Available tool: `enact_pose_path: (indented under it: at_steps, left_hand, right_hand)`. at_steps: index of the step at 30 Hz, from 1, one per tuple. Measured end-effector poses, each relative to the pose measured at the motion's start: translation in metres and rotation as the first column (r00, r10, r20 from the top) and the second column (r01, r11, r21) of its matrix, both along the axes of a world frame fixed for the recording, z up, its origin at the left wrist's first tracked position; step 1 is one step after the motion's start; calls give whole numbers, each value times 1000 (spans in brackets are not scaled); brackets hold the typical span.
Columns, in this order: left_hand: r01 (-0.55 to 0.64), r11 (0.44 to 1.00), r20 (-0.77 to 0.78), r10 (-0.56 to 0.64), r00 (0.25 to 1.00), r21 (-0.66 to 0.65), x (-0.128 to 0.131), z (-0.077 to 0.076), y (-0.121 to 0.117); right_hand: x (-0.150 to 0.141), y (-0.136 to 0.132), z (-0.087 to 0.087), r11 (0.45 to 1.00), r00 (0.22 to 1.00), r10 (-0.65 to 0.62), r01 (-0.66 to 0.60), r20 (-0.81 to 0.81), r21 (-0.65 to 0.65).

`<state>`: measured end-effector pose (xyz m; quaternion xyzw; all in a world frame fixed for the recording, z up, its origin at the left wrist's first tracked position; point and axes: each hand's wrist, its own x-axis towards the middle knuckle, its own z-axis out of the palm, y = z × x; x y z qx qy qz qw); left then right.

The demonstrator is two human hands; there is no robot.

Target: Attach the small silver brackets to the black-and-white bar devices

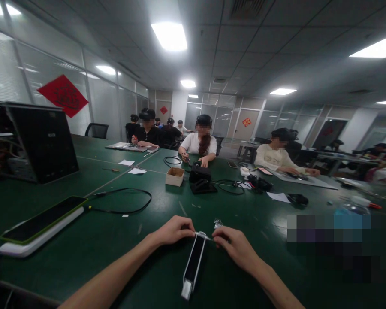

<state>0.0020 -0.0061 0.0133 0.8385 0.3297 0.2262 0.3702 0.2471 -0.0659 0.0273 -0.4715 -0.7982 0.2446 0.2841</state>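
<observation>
Pinching the far end of a slim white-framed black device (193, 264), left hand (173, 230) and right hand (234, 246) each in a closed grip on it, over the green tabletop (93, 253), small metal part (218, 223) just beyond

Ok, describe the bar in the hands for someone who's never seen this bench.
On the green workbench, at its near edge, the left hand and right hand pinch the top of a narrow white-framed black bar. Unlike the green-edged slab to its left, it trails no visible cable.
</observation>
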Motion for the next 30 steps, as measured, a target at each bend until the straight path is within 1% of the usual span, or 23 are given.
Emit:
enact_pose_path:
  at_steps: [2,4,6,9,13,16,20,24,27,28,30]
  left_hand:
    - [-3,995,78,11,997,-101,1,-1,1]
    - [33,973,182,9,983,-229,3,-2,1]
    - [72,940,280,26,960,-335,6,-2,0]
    - [89,889,377,99,921,-450,11,-1,-4]
    - [124,799,460,204,864,-588,15,-1,-8]
    - [161,749,491,241,837,-643,17,-3,-10]
    - [181,709,500,270,823,-682,20,-2,-12]
    - [160,690,470,288,834,-706,24,1,-17]
    - [173,674,471,288,834,-719,31,3,-22]
    - [178,671,476,290,830,-719,33,3,-24]
    - [153,687,478,310,822,-710,37,4,-28]
  right_hand:
    - [1,-1,2,1000,1000,-11,11,-19,-14]
    - [1,-1,1,999,995,-28,23,-91,-47]
    - [-1,1,-3,993,972,-47,22,-230,-113]
    - [-5,3,-10,978,908,-77,-12,-411,-210]
    - [-9,3,-12,964,863,-105,-33,-495,-263]
    - [-10,3,-10,961,839,-121,-34,-531,-274]
    - [-10,4,-12,956,806,-135,-47,-577,-290]
    - [-11,8,-19,948,755,-153,-70,-638,-311]
    - [-12,9,-22,947,724,-162,-77,-670,-312]
    - [-13,9,-23,949,720,-160,-75,-675,-305]
    - [-13,8,-23,955,725,-150,-69,-672,-288]
